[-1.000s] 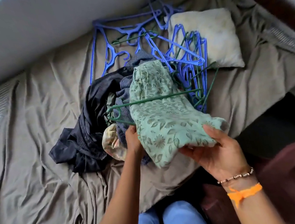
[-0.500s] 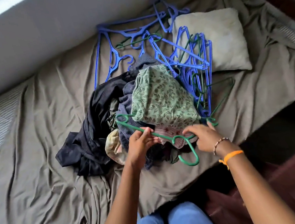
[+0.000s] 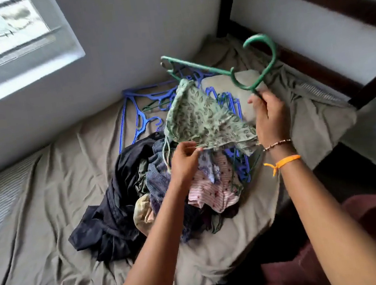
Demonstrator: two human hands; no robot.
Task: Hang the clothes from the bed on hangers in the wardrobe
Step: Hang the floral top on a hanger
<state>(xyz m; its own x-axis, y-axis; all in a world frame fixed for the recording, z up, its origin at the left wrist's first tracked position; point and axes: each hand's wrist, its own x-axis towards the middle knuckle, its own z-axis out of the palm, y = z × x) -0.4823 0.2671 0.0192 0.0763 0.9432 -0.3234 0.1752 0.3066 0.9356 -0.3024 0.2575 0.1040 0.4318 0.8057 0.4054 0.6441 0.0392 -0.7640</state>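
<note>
A green hanger is lifted above the bed, its hook pointing up to the right. My right hand grips the hanger below the hook. A pale green leaf-print garment hangs from the hanger's left arm. My left hand pinches the garment's lower edge. Under both hands lies the clothes pile: a dark navy garment, a blue striped piece and a pink striped piece.
Several blue hangers lie on the bed behind the pile, against the wall. The olive bedsheet is wrinkled. A pillow sits to the right by the dark wooden bed frame. A window is at the upper left.
My right hand has raised the green hanger off the pile, and the leaf-print garment has come up with it. My left hand moved from the hanger to the garment's edge. The camera tilted up.
</note>
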